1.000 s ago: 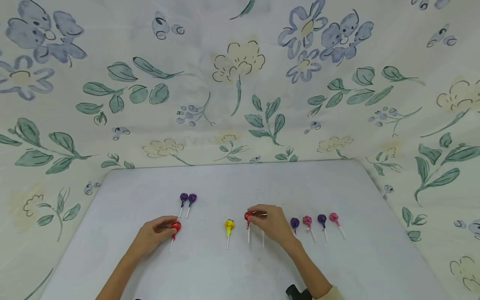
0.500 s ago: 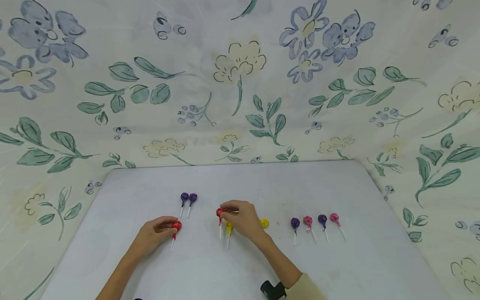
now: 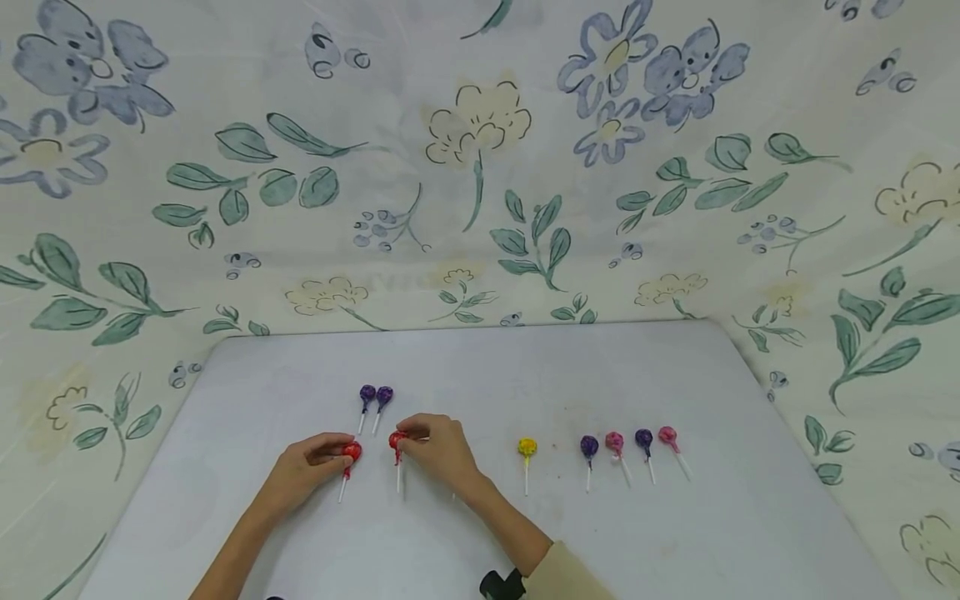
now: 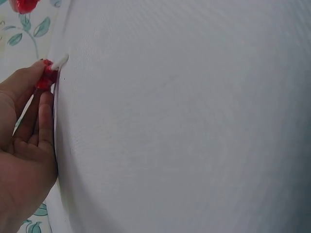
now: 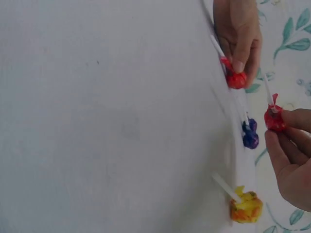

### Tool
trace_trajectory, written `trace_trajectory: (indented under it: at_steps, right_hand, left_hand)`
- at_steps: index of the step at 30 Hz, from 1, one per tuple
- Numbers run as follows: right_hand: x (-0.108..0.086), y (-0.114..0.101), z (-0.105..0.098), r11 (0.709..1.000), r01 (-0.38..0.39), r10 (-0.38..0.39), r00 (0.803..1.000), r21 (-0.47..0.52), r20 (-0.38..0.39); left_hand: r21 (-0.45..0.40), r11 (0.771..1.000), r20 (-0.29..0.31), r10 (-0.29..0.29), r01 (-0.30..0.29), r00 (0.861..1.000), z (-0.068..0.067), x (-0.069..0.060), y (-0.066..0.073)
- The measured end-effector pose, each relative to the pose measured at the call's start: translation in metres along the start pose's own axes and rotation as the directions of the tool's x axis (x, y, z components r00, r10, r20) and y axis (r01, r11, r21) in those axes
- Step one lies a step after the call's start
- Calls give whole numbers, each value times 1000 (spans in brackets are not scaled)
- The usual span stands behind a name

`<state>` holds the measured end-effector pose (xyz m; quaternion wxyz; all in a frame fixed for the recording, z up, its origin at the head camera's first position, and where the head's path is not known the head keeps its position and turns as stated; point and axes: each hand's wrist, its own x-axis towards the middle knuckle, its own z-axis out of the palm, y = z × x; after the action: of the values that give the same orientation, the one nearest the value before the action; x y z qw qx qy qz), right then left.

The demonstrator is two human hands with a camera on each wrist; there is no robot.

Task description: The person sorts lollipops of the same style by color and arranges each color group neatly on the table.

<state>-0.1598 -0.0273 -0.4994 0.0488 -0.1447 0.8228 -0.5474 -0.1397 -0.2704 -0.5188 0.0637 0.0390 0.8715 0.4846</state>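
- red lollipops [image 5: 274,119]: thin, glossy wrapping, plastic-looking, crinkled and gathered at the neck
- yellow lollipop [image 5: 246,208]: shiny wrapper, rough with creases
- purple lollipops [image 5: 250,138]: glossy wrapping
- lollipop sticks [image 5: 225,187]: smooth, matt white; paper or plastic, cannot tell
- tabletop [image 3: 660,542]: smooth, white, mostly matt
- floral sheet [image 3: 390,125]: smooth, faintly sheeny, lightly rippled; cloth or plastic unclear
- sleeve [image 3: 567,575]: matt beige cloth
- black device [image 3: 501,586]: smooth, plastic-looking

From here I'm seeing red lollipops [image 3: 352,451] left, purple lollipops [image 3: 367,393] farther, a yellow lollipop [image 3: 527,447], then purple and pink lollipops [image 3: 615,441] alternating right; the tabletop [image 3: 480,367] is showing white, the far backdrop [image 3: 480,250] blue-yellow-green florals.
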Motion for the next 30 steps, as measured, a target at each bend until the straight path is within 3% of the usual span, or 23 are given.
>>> trace_trajectory:
  at_steps: [11, 30]
  right_hand:
    - [6, 9, 29, 999, -31, 31, 999, 12, 26]
    - [10, 8, 42, 1000, -23, 23, 1000, 6, 8]
  left_hand:
    - [4, 1000, -7, 15, -15, 1000, 0, -1, 0]
    - [-31, 1000, -1, 3, -3, 1000, 0, -1, -2]
